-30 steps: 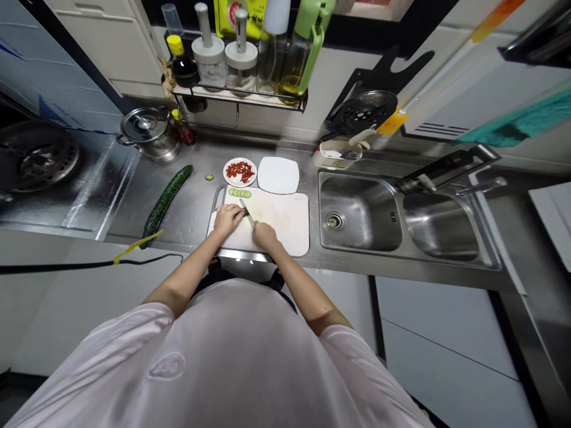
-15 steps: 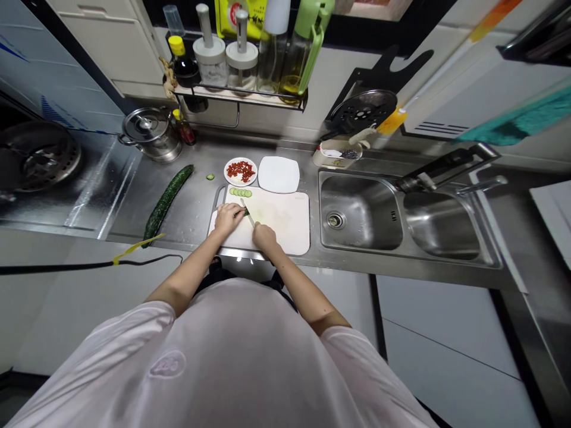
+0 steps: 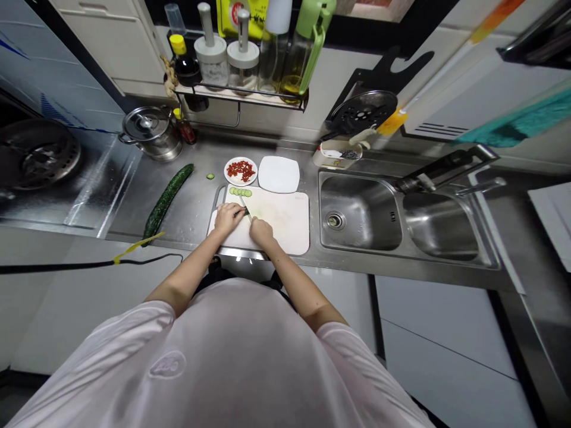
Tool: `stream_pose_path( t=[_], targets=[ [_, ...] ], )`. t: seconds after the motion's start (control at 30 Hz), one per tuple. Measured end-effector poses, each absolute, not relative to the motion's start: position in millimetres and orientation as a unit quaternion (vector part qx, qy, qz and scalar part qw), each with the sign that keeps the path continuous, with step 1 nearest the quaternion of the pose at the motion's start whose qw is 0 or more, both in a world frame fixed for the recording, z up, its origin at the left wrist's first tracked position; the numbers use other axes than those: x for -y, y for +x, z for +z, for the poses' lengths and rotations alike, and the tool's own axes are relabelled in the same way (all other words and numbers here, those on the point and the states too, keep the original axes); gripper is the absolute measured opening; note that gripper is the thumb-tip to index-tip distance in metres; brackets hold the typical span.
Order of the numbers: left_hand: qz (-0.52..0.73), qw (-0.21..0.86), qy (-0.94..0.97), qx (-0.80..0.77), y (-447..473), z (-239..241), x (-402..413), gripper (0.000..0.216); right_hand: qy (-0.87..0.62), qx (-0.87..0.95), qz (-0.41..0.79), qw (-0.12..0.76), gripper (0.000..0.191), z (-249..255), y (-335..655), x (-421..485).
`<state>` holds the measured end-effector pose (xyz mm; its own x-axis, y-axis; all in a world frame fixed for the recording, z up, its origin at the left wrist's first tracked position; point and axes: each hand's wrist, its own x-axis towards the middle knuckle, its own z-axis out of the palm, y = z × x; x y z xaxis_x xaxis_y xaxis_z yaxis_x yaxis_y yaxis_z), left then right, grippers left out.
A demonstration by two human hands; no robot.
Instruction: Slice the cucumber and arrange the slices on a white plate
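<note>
A white cutting board lies on the steel counter in front of me. My left hand is curled over a piece of cucumber on the board, of which only a dark green end shows. My right hand is closed round the handle of a knife, whose blade points up and left against the cucumber end. A short row of cucumber slices lies at the board's far left edge.
A whole cucumber and one loose slice lie on the counter at left. Behind the board stand a plate of red chopped pieces and a white plate. A lidded pot is back left, a double sink right.
My right hand has shifted a little up and to the left with the knife, closer to my left hand. The left hand has hardly moved.
</note>
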<state>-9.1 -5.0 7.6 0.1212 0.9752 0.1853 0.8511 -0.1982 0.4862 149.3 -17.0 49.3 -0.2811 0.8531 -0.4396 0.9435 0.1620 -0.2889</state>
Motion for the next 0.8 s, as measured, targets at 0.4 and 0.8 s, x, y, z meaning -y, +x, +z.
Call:
stream_pose_path(
  t=[0.4, 0.8],
  targets=[
    [0.238, 0.135, 0.737, -0.618, -9, 9, 5, 0.023, 0.605, -0.749, -0.249, 0.107, 0.026, 46, 160, 37],
    [0.235, 0.129, 0.739, -0.618, -9, 9, 5, 0.024, 0.601, -0.748, -0.266, 0.089, 0.026, 54, 145, 14]
  ],
)
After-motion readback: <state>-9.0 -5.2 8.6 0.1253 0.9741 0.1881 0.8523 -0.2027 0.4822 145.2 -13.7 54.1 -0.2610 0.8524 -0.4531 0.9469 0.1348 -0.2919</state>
